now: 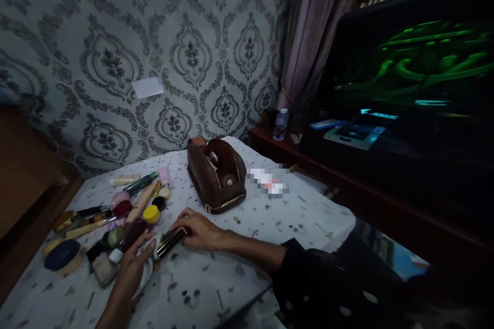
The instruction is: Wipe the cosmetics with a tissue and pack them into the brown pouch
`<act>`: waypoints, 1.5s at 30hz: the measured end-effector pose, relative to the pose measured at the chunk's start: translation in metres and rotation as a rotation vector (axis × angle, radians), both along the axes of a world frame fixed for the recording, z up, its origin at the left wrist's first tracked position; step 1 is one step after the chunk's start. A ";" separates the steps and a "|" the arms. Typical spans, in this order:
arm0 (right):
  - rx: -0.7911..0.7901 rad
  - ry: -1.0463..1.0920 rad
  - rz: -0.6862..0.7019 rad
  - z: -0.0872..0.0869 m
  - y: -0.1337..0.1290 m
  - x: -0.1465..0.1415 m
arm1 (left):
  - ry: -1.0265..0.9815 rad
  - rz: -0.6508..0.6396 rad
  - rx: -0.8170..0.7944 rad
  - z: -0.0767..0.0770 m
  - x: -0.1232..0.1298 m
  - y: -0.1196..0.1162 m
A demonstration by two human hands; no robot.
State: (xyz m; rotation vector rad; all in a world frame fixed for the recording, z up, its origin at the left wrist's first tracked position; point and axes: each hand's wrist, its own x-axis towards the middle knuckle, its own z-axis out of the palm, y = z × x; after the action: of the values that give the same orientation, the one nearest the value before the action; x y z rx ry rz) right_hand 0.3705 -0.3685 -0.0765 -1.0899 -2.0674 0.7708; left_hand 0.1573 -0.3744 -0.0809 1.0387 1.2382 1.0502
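My right hand is closed around one end of a shiny dark cosmetic tube with gold trim. Against the tube's other end, my left hand pinches a crumpled white cloth or wipe. Just left of my hands lies a spread of makeup: a yellow-lidded jar, a glass bottle with a black cap, a round jar with a dark blue lid, a red-and-pink jar and a dark green tube. An unzipped brown leather bag stands beyond my right hand, small items inside it.
The table has a white patterned cloth. Right of the bag is a blurred-out white item. A water bottle stands on a dark red ledge by the curtain. A brown wooden panel borders the left side.
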 end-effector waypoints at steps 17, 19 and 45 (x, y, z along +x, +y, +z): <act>0.175 0.088 -0.547 0.131 0.016 0.095 | -0.189 -0.009 -0.137 -0.001 -0.004 -0.006; 0.043 0.004 -0.620 0.147 0.033 0.111 | -0.175 -0.017 -0.145 0.000 -0.002 -0.008; -0.039 -0.759 -0.687 0.135 0.095 0.126 | -0.020 -0.175 -0.167 0.007 0.008 -0.021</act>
State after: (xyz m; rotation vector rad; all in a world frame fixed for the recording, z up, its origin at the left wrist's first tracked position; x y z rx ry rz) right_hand 0.4965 -0.2732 0.0587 -2.1897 -1.9847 0.0321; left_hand 0.1658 -0.3955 -0.0741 0.9858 1.1743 0.8071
